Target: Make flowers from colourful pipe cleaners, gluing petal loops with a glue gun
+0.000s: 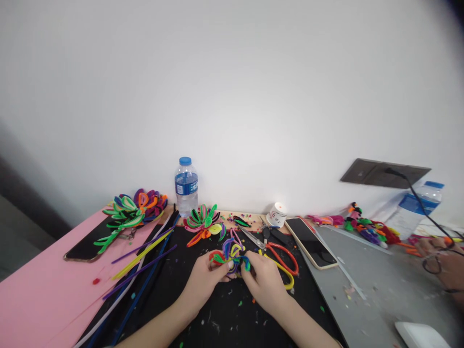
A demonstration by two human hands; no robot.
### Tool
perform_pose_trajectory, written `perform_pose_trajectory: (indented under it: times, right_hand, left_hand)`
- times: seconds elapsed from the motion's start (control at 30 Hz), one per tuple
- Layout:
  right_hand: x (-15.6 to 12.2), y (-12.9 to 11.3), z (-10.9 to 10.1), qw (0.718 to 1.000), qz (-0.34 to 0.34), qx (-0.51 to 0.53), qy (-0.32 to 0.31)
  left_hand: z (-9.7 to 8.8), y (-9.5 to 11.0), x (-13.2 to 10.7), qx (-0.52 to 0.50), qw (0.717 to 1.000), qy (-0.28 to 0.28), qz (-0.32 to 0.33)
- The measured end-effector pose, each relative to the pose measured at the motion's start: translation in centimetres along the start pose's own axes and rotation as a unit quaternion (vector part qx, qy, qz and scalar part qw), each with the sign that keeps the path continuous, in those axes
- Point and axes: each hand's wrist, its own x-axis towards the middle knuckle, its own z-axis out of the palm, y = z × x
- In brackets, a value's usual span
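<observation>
Between my two hands is a multicoloured pipe-cleaner flower (229,249) with purple, red, green, blue and yellow loops. My left hand (208,274) is closed on its left side, thumb near the centre. On the right, my right hand (264,278) pinches a blue-green loop of the same flower. Both hands are just above a black mat (232,314). Close beyond my right hand lie red-handled scissors (284,256) and a yellow pipe cleaner or handle (288,278). Another pipe-cleaner flower (205,222) lies behind my left hand.
Loose pipe cleaners (145,258) lie at left, near a dark phone (87,244) under more flowers (136,210). A water bottle (186,188) and paper cup (277,215) stand by the wall. Right are a phone (311,242), pipe-cleaner figures (373,232) and another person's blurred hand (435,256).
</observation>
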Motion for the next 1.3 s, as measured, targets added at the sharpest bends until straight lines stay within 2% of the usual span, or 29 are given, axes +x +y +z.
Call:
perform_pose_trajectory:
  times: [0.2,0.47,0.6,0.7,0.8,0.97,1.03,1.17,1.3]
  right_hand:
    - [0.2,0.0,-0.1,1.000,-0.010,0.025,-0.016]
    - [1.1,1.3,-2.0,0.998,-0.010,0.053,-0.023]
    - [0.9,0.9,-1.5,0.995,-0.067,0.030,-0.072]
    - [0.6,0.6,-0.8,0.993,-0.078,0.015,-0.087]
    - [0.6,0.9,-0.4,0.996,-0.057,0.039,-0.062]
    - [1.0,2.8,-0.8,0.997,0.006,0.048,0.057]
    - [1.3,3.6,-1.1,0.996,0.014,0.040,0.080]
    - [1.5,4.2,-1.5,0.997,0.002,0.012,0.073]
    - [1.4,3.6,-1.1,1.000,-0.029,-0.003,0.009]
  left_hand:
    - [0.0,0.1,-0.1,0.002,1.000,0.013,0.005]
    - [-1.0,0.9,0.6,-0.076,0.989,0.119,0.033]
    - [-1.0,1.1,0.5,-0.097,0.986,0.132,0.031]
    - [-0.9,1.2,0.4,-0.099,0.987,0.127,0.028]
    - [-1.0,1.1,0.5,-0.100,0.987,0.123,0.026]
    - [-1.3,0.8,0.6,-0.102,0.986,0.127,0.021]
    - [-1.3,0.9,0.6,-0.100,0.987,0.128,0.016]
    - [-1.2,1.1,0.4,-0.092,0.988,0.128,0.011]
    - [-1.1,1.1,0.3,-0.082,0.989,0.122,0.012]
